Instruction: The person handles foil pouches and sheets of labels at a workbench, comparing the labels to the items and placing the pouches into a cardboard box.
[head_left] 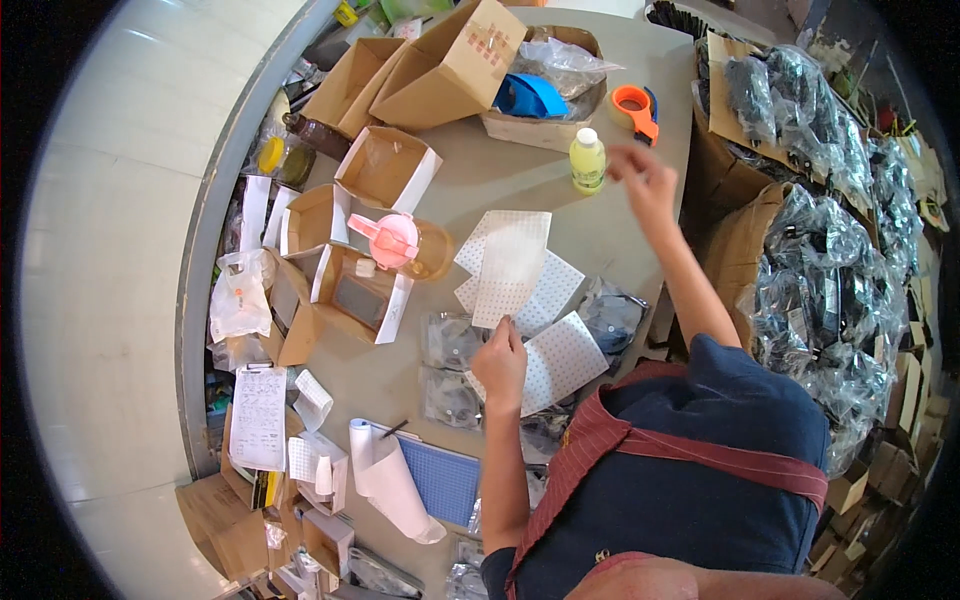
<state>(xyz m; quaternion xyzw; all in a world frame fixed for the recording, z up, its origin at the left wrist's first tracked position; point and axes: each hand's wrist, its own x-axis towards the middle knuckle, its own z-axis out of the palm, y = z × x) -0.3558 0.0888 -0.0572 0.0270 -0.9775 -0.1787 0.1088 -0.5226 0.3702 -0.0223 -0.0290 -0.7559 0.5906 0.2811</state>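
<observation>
On table: left hand [500,362] grasps dotted sheet [511,265]; right hand [643,178] released (beside bottle [587,160]).

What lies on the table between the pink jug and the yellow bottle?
Head view: only bare grey table lies between the pink jug and the yellow bottle.

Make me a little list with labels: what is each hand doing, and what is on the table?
left hand: holds up a white dotted sheet by its lower edge
right hand: raised above the table edge, fingers pinched; whether it holds anything is unclear
nearest to right hand: small yellow bottle, orange tape dispenser
under the sheet: more dotted sheets
table: open cardboard boxes, pink-lidded jug
</observation>
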